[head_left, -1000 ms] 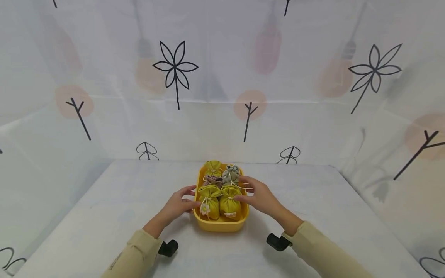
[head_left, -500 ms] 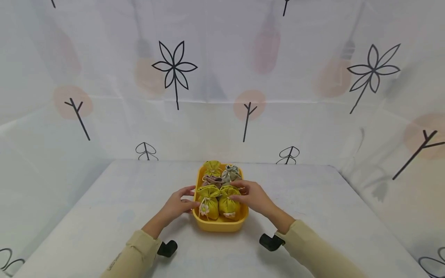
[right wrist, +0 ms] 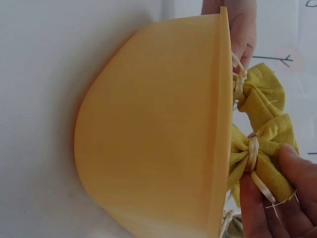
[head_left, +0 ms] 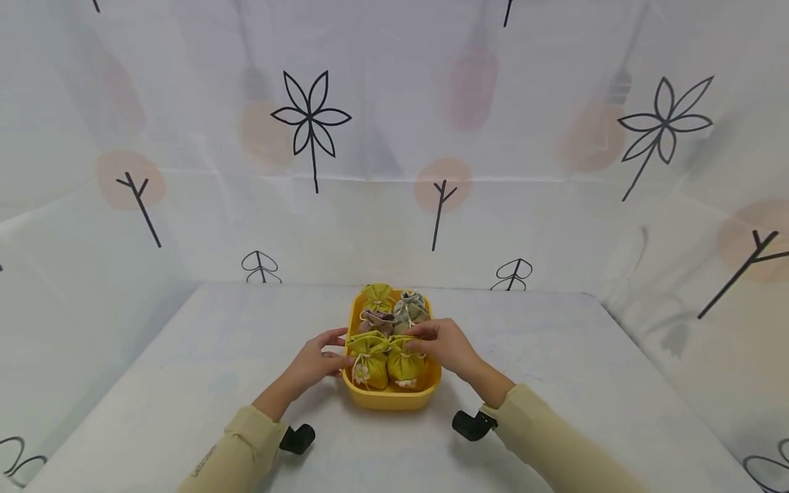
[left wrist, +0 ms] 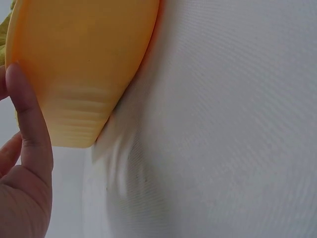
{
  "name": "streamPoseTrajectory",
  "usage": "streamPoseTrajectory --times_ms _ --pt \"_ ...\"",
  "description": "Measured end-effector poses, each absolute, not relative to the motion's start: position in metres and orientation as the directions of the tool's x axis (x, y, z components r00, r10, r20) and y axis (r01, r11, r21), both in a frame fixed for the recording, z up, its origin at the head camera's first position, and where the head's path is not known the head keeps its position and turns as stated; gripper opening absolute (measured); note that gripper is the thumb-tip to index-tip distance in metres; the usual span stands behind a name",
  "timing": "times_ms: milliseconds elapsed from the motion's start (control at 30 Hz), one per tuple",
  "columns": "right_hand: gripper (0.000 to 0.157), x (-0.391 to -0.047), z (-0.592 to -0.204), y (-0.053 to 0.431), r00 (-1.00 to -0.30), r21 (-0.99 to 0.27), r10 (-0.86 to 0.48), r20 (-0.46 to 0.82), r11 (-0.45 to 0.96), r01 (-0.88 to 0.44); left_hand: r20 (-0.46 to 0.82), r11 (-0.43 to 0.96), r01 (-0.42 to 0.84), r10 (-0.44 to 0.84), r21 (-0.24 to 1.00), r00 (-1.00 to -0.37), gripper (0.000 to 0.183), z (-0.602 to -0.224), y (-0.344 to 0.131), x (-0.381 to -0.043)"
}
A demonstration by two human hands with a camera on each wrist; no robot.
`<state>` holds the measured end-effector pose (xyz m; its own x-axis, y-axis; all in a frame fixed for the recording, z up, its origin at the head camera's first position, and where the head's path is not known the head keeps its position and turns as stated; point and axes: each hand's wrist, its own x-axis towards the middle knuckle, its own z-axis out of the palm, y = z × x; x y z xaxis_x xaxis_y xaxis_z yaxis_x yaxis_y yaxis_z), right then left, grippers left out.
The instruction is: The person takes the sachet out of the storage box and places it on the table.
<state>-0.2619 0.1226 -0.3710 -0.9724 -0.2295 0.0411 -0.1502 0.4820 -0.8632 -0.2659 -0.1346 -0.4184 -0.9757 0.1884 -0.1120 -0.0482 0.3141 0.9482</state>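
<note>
A yellow plastic basin (head_left: 390,402) stands on the white table with several small drawstring pouches inside. My left hand (head_left: 313,363) holds the basin's left rim, thumb over the edge; in the left wrist view, a finger of that hand (left wrist: 30,124) lies along the basin's outer wall (left wrist: 84,59). With thumb and fingers, my right hand (head_left: 453,350) pinches the gathered top of the front right yellow-green pouch (head_left: 405,370). The right wrist view shows this pouch's ruffled neck (right wrist: 270,158) above the rim, tied with a pale cord. Beside it sits another yellow-green pouch (head_left: 370,371) with a flower.
Behind the front pair lie a mauve pouch (head_left: 376,322), a grey patterned pouch (head_left: 411,308) and a further yellow-green pouch (head_left: 377,297). A white cloth (head_left: 382,226) printed with plants hangs behind the table (head_left: 216,356). Each sleeve carries a black wrist camera.
My right hand has moved left from the basin's right side and taken hold of the front right pouch's top. The left hand stays at the rim.
</note>
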Motion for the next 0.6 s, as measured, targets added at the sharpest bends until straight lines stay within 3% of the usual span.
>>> streamPoseTrajectory --times_ms 600 --pt "0.013 -0.265 -0.357 0.127 -0.975 -0.886 -0.18 0.127 0.421 -0.193 -0.106 0.309 -0.043 0.188 0.95 -0.976 0.071 -0.419 -0.135 -0.266"
